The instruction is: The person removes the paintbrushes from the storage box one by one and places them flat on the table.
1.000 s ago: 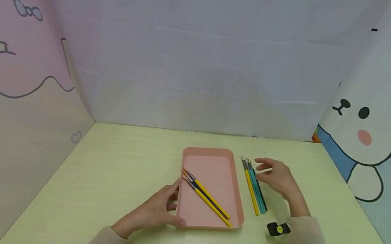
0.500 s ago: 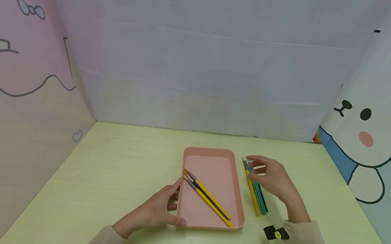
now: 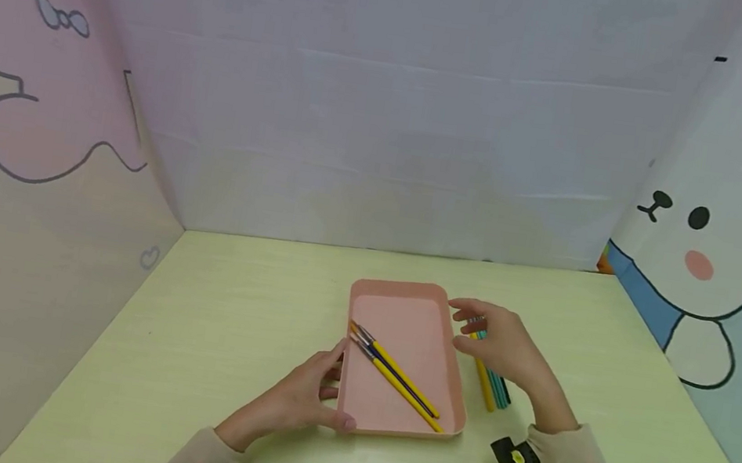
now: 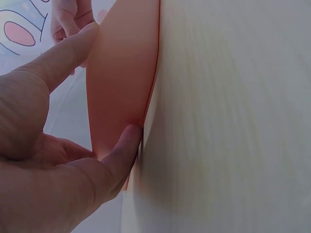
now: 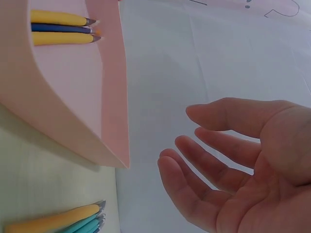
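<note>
A shallow pink tray (image 3: 395, 310) lies on the table. My left hand (image 3: 294, 396) holds its near left corner; in the left wrist view, thumb and fingers press against the tray wall (image 4: 121, 73). Inside, two yellow paintbrushes (image 3: 405, 379) and a dark blue one lie slantwise. To the right of the tray, a bundle of yellow, teal and dark paintbrushes (image 3: 498, 389) rests on the table, its bristle ends partly hidden behind my right hand (image 3: 501, 345). That hand hovers by the tray's right rim, fingers loosely bent and apart, holding nothing, as the right wrist view confirms.
A pale yellow-green table (image 3: 226, 298) carries everything. Behind it stands a plain whitish back wall (image 3: 383, 146). Side panels with a pink cartoon animal (image 3: 56, 140) and a white cartoon rabbit (image 3: 713, 232) close off left and right.
My right hand has moved left, across the brush ends of the bundle to the tray's right rim. The left hand keeps its hold; tray and brushes lie as before.
</note>
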`<move>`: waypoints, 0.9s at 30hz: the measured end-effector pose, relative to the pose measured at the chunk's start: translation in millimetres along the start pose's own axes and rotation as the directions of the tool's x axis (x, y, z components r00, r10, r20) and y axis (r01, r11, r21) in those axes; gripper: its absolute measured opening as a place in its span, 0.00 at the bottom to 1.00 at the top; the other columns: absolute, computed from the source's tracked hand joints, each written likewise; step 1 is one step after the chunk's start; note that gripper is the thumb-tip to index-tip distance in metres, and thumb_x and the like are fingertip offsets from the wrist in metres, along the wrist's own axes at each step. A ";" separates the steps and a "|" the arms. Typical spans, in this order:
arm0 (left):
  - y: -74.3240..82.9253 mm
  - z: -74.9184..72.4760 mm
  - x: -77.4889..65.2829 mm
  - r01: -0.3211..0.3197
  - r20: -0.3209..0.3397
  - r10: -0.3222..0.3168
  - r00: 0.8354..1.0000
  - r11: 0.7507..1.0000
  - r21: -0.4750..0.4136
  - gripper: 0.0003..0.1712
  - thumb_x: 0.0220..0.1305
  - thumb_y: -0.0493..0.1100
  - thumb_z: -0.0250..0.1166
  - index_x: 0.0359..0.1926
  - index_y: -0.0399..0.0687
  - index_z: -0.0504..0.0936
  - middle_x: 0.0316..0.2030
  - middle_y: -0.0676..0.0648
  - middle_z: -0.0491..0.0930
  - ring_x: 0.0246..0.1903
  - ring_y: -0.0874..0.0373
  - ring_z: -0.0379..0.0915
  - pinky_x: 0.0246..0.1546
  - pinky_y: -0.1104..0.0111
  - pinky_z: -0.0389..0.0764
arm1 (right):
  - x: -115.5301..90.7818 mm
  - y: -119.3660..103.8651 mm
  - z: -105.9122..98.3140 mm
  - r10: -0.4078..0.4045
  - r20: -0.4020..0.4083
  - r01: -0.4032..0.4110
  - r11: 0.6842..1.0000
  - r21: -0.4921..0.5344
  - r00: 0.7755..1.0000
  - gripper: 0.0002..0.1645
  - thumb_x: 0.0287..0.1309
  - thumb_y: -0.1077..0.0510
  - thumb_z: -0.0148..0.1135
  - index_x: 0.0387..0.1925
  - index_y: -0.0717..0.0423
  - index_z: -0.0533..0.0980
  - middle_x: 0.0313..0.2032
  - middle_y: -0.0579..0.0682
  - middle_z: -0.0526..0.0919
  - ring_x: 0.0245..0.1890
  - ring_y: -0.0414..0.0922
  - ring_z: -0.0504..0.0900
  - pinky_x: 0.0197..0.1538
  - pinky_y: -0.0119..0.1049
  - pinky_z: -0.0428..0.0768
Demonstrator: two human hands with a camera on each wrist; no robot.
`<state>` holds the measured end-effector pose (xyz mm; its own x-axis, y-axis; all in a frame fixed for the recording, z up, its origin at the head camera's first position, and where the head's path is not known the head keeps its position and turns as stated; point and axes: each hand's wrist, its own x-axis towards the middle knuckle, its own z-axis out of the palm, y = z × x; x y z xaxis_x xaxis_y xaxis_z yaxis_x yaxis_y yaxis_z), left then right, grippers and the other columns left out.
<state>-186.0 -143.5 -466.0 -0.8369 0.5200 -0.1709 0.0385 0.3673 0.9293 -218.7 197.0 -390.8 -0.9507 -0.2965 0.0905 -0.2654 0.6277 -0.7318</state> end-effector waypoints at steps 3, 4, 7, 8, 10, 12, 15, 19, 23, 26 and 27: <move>0.7 1.0 -0.5 0.002 -0.002 -0.002 1.000 1.000 0.005 0.75 0.52 0.43 0.87 0.87 0.52 0.42 0.69 0.38 0.64 0.64 0.47 0.75 0.62 0.65 0.83 | 0.0 1.1 4.3 -0.016 0.007 0.016 1.000 -0.008 1.000 0.31 0.65 0.64 0.72 0.69 0.63 0.76 0.57 0.65 0.84 0.50 0.56 0.85 0.49 0.47 0.90; 1.1 1.3 -0.5 0.002 -0.005 -0.002 1.000 1.000 0.006 0.75 0.52 0.43 0.87 0.87 0.52 0.42 0.69 0.38 0.64 0.65 0.47 0.74 0.63 0.65 0.83 | 0.1 1.5 5.6 -0.023 0.009 0.023 1.000 -0.012 1.000 0.31 0.66 0.65 0.72 0.69 0.64 0.76 0.56 0.64 0.84 0.50 0.56 0.85 0.49 0.46 0.90; 1.3 1.5 -0.2 0.002 -0.010 -0.002 1.000 1.000 0.013 0.75 0.51 0.44 0.87 0.87 0.53 0.42 0.70 0.39 0.64 0.65 0.47 0.74 0.63 0.64 0.83 | 1.3 2.2 9.1 -0.046 0.019 0.046 0.999 -0.023 0.999 0.31 0.65 0.66 0.72 0.68 0.65 0.76 0.55 0.64 0.84 0.49 0.56 0.86 0.48 0.45 0.91; 1.1 1.5 0.1 0.003 -0.012 -0.002 1.000 1.000 0.014 0.76 0.51 0.44 0.87 0.87 0.53 0.42 0.70 0.39 0.64 0.65 0.47 0.74 0.64 0.64 0.83 | 2.2 1.9 10.2 -0.054 0.026 0.054 0.998 -0.029 0.998 0.31 0.64 0.66 0.72 0.67 0.65 0.77 0.54 0.64 0.85 0.49 0.56 0.86 0.48 0.45 0.91; 1.0 1.3 0.3 0.004 -0.012 -0.003 1.000 1.000 0.013 0.76 0.51 0.44 0.87 0.87 0.54 0.42 0.69 0.39 0.65 0.64 0.47 0.75 0.63 0.64 0.83 | 4.2 1.1 12.8 -0.064 0.044 0.066 0.997 -0.039 0.997 0.31 0.64 0.67 0.72 0.67 0.65 0.77 0.53 0.64 0.85 0.48 0.56 0.87 0.48 0.44 0.91; 1.0 1.1 0.3 0.008 -0.013 -0.008 1.000 1.000 0.016 0.76 0.51 0.45 0.87 0.87 0.54 0.42 0.69 0.39 0.65 0.64 0.47 0.75 0.63 0.64 0.83 | 6.7 -0.6 15.6 -0.065 0.065 0.069 0.997 -0.046 0.996 0.31 0.63 0.68 0.72 0.67 0.65 0.77 0.53 0.64 0.85 0.48 0.56 0.87 0.49 0.44 0.91; 1.4 1.2 0.7 0.009 -0.011 -0.008 1.000 1.000 0.021 0.76 0.51 0.45 0.87 0.87 0.54 0.42 0.68 0.39 0.65 0.63 0.47 0.76 0.62 0.64 0.83 | 10.5 -4.3 20.0 -0.057 0.093 0.063 0.996 -0.066 0.994 0.31 0.62 0.69 0.72 0.67 0.65 0.77 0.53 0.64 0.85 0.49 0.57 0.86 0.49 0.45 0.90; 1.8 1.5 1.2 0.006 -0.012 -0.005 1.000 1.000 0.026 0.75 0.51 0.45 0.87 0.87 0.53 0.42 0.68 0.39 0.65 0.64 0.48 0.75 0.62 0.65 0.83 | 16.8 -10.5 27.3 -0.055 0.134 0.065 0.995 -0.074 0.989 0.30 0.61 0.69 0.72 0.66 0.64 0.78 0.55 0.64 0.85 0.49 0.58 0.86 0.49 0.45 0.90; 1.8 1.7 1.3 0.006 -0.014 -0.005 1.000 1.000 0.031 0.75 0.51 0.45 0.87 0.87 0.53 0.43 0.69 0.40 0.65 0.64 0.48 0.74 0.63 0.65 0.83 | 22.2 -16.0 33.8 -0.077 0.181 0.092 0.993 -0.078 0.980 0.30 0.62 0.69 0.71 0.66 0.65 0.78 0.55 0.65 0.85 0.48 0.58 0.87 0.48 0.44 0.91; 1.9 1.8 1.3 0.006 -0.014 -0.006 1.000 0.999 0.031 0.75 0.52 0.45 0.87 0.87 0.53 0.43 0.69 0.40 0.65 0.64 0.48 0.74 0.63 0.65 0.83 | 26.5 -18.7 38.5 -0.086 0.212 0.107 0.991 -0.086 0.973 0.29 0.61 0.69 0.71 0.65 0.66 0.78 0.53 0.65 0.86 0.45 0.56 0.88 0.46 0.42 0.91; 2.0 1.8 1.3 0.007 -0.014 -0.006 1.000 1.000 0.029 0.75 0.52 0.45 0.87 0.87 0.53 0.43 0.69 0.40 0.65 0.64 0.48 0.74 0.63 0.64 0.83 | 28.2 -19.6 40.2 -0.088 0.222 0.110 0.990 -0.088 0.971 0.29 0.61 0.69 0.70 0.64 0.67 0.78 0.52 0.64 0.86 0.44 0.55 0.88 0.46 0.42 0.91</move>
<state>-186.0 -140.8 -464.9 -0.8446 0.5069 -0.1722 0.0487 0.3931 0.9182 -233.9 147.4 -401.0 -0.8645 -0.5026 0.0022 -0.3810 0.6526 -0.6550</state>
